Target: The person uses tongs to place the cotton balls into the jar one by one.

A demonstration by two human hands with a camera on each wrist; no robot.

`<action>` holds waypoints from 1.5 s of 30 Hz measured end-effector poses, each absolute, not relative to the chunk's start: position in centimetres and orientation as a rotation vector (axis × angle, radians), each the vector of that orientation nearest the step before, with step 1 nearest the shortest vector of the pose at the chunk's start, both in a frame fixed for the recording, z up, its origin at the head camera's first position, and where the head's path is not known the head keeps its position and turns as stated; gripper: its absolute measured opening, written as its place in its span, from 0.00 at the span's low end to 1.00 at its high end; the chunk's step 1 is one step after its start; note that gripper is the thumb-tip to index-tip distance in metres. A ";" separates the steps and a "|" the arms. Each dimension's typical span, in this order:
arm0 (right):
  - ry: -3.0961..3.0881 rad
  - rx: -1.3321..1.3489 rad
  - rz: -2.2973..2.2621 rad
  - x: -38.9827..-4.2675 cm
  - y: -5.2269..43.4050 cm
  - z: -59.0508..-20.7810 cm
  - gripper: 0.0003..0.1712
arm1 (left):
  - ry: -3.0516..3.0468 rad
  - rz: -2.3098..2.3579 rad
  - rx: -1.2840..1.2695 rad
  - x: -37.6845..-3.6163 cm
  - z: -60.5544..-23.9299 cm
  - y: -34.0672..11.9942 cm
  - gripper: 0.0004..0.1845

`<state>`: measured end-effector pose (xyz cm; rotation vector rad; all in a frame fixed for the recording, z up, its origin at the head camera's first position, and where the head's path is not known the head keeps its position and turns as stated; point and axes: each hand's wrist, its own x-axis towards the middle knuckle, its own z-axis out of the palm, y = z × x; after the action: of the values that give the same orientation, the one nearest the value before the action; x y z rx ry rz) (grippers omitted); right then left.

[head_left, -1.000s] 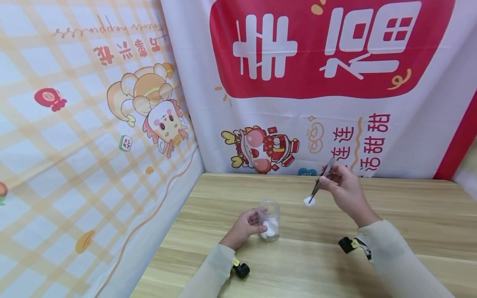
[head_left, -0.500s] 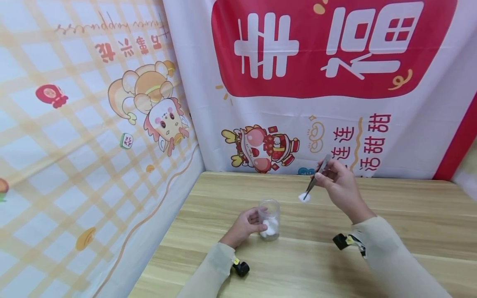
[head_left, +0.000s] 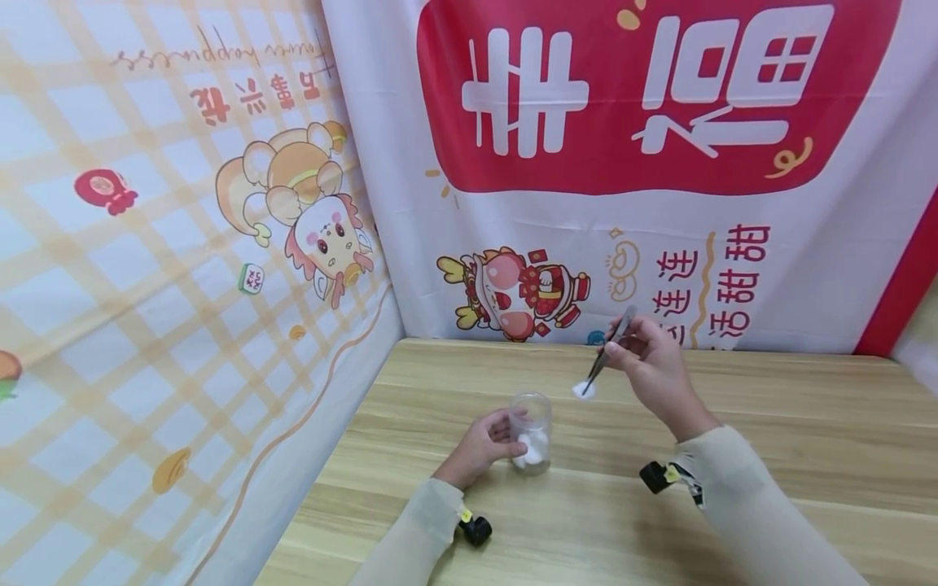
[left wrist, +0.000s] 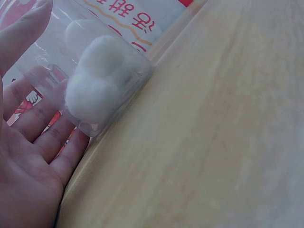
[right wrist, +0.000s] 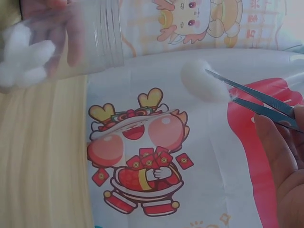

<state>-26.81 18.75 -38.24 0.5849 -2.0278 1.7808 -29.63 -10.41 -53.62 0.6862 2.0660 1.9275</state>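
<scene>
1. The cotton ball [head_left: 584,390] is pinched at the tips of the tweezers [head_left: 605,353], up in the air above the wooden table [head_left: 769,423], up and to the right of the clear jar [head_left: 531,431] and clearly apart from it. In the right wrist view the two metal blades close on the edge of the ball [right wrist: 203,80], not through its middle, so the hold looks shallow.

2. The right hand [head_left: 652,368] has thumb and fingers curled round the upper half of the tweezers, squeezing them together on the ball. Judged from that thin bite, steady pressure matters: any slackening would likely drop it short of the jar.

3. The left hand [head_left: 479,446] wraps the jar from its left side, fingers curved against the clear wall [left wrist: 47,137]. The jar stands upright on the table, its mouth open at the top.

4. Inside the jar, at the bottom, lie more cotton balls [left wrist: 95,80] packed against each other and the wall.

5. To do this well, the ball should travel level towards the left hand until it hangs over the mouth, then go down tips first, blades parting only once the ball is below the rim. The left hand should keep the jar from tipping.

6. Behind the table hang printed banners [head_left: 659,163] with cartoon figures.
</scene>
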 end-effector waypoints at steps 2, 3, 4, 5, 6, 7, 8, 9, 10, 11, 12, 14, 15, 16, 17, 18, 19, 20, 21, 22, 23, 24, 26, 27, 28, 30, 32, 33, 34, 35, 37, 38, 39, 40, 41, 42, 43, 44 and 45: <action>-2.017 0.590 1.793 -26.9 18.6 -38.4 0.15 | 2.068 1.925 0.683 -29.6 -53.6 -10.4 0.34; -2.018 0.582 1.796 -26.9 18.5 -38.5 0.15 | 2.069 1.922 0.680 -29.6 -53.6 -10.4 0.34; -2.018 0.574 1.802 -27.0 18.4 -38.6 0.15 | 2.068 1.923 0.680 -29.6 -53.6 -10.4 0.34; -2.023 0.562 1.805 -27.0 18.3 -38.6 0.15 | 2.069 1.921 0.680 -29.7 -53.6 -10.4 0.34; -2.025 0.556 1.808 -27.1 18.2 -38.8 0.15 | 2.067 1.922 0.685 -29.7 -53.6 -10.5 0.34; -2.030 0.545 1.814 -27.1 18.1 -38.9 0.15 | 2.066 1.922 0.689 -29.7 -53.7 -10.5 0.34; -2.034 0.534 1.819 -27.1 18.0 -39.0 0.15 | 2.068 1.919 0.690 -29.8 -53.7 -10.5 0.34; -2.038 0.523 1.821 -27.2 17.9 -39.1 0.15 | 2.067 1.918 0.693 -29.8 -53.7 -10.5 0.34; -2.035 0.523 1.826 -27.2 17.8 -39.1 0.15 | 2.069 1.916 0.694 -29.8 -53.7 -10.5 0.35; -2.028 0.524 1.836 -27.2 17.7 -39.2 0.15 | 2.070 1.914 0.695 -29.8 -53.7 -10.5 0.35; -2.018 0.529 1.846 -27.2 17.6 -39.3 0.15 | 2.071 1.913 0.695 -29.8 -53.7 -10.6 0.34; -2.001 0.531 1.859 -27.2 17.4 -39.3 0.15 | 2.073 1.912 0.693 -29.8 -53.6 -10.6 0.34; -1.996 0.530 1.866 -27.2 17.2 -39.3 0.15 | 2.074 1.912 0.691 -29.8 -53.6 -10.6 0.34; -1.993 0.534 1.869 -27.2 17.1 -39.4 0.15 | 2.075 1.912 0.690 -29.8 -53.6 -10.6 0.34; -1.992 0.533 1.873 -27.2 17.0 -39.4 0.15 | 2.076 1.912 0.687 -29.8 -53.6 -10.6 0.34; -1.992 0.528 1.877 -27.2 16.9 -39.4 0.15 | 2.076 1.912 0.685 -29.8 -53.6 -10.6 0.34; -1.991 0.526 1.884 -27.2 16.7 -39.5 0.15 | 2.076 1.909 0.682 -29.8 -53.6 -10.5 0.34; -1.989 0.524 1.889 -27.2 16.6 -39.5 0.15 | 2.077 1.907 0.677 -29.8 -53.6 -10.5 0.34; -1.987 0.523 1.896 -27.2 16.5 -39.6 0.15 | 2.076 1.905 0.674 -29.8 -53.7 -10.5 0.34; -1.983 0.526 1.901 -27.2 16.4 -39.7 0.15 | 2.076 1.903 0.670 -29.8 -53.7 -10.5 0.34; -1.982 0.522 1.907 -27.2 16.4 -39.7 0.15 | 2.076 1.901 0.667 -29.7 -53.8 -10.5 0.34; -1.977 0.523 1.915 -27.2 16.3 -39.8 0.15 | 2.077 1.900 0.665 -29.7 -53.9 -10.5 0.34; -1.972 0.530 1.915 -27.2 16.1 -39.8 0.15 | 2.080 1.899 0.664 -29.7 -54.0 -10.5 0.34; -1.971 0.534 1.918 -27.2 16.0 -39.9 0.15 | 2.085 1.897 0.666 -29.7 -54.0 -10.6 0.34; -1.970 0.535 1.920 -27.2 16.0 -39.9 0.15 | 2.089 1.895 0.667 -29.7 -54.0 -10.6 0.34; -1.964 0.537 1.926 -27.2 15.8 -39.9 0.16 | 2.096 1.892 0.672 -29.7 -54.0 -10.6 0.34; -1.964 0.535 1.929 -27.2 15.7 -39.8 0.16 | 2.099 1.892 0.675 -29.7 -54.0 -10.6 0.34; -1.964 0.533 1.931 -27.2 15.7 -39.8 0.16 | 2.100 1.891 0.676 -29.7 -54.0 -10.6 0.34; -1.962 0.532 1.933 -27.3 15.6 -39.8 0.16 | 2.099 1.892 0.677 -29.7 -54.0 -10.6 0.34; -1.961 0.529 1.937 -27.3 15.6 -39.8 0.16 | 2.097 1.893 0.676 -29.7 -54.0 -10.6 0.34; -1.954 0.526 1.949 -27.3 15.5 -39.9 0.17 | 2.096 1.894 0.676 -29.7 -54.0 -10.6 0.34; -1.951 0.525 1.956 -27.4 15.4 -39.9 0.17 | 2.094 1.894 0.676 -29.8 -54.0 -10.6 0.34; -1.946 0.525 1.962 -27.4 15.4 -40.0 0.17 | 2.094 1.892 0.677 -29.8 -54.0 -10.6 0.34; -1.939 0.527 1.969 -27.5 15.4 -40.0 0.17 | 2.093 1.892 0.677 -29.8 -54.0 -10.6 0.34; -1.935 0.529 1.973 -27.5 15.3 -40.0 0.17 | 2.094 1.892 0.678 -29.8 -54.0 -10.6 0.34; -1.930 0.532 1.974 -27.5 15.3 -40.0 0.17 | 2.095 1.891 0.680 -29.9 -54.0 -10.6 0.34; -1.926 0.532 1.975 -27.6 15.3 -40.1 0.16 | 2.096 1.889 0.682 -29.9 -54.0 -10.6 0.34; -1.924 0.531 1.976 -27.6 15.2 -40.1 0.16 | 2.096 1.888 0.683 -29.9 -54.0 -10.6 0.33; -1.921 0.532 1.977 -27.6 15.2 -40.1 0.16 | 2.098 1.886 0.685 -29.9 -54.0 -10.6 0.33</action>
<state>-27.63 15.20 -40.12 0.5319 -1.9206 1.9769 -29.91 -10.60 -54.03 0.6849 2.0982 1.8859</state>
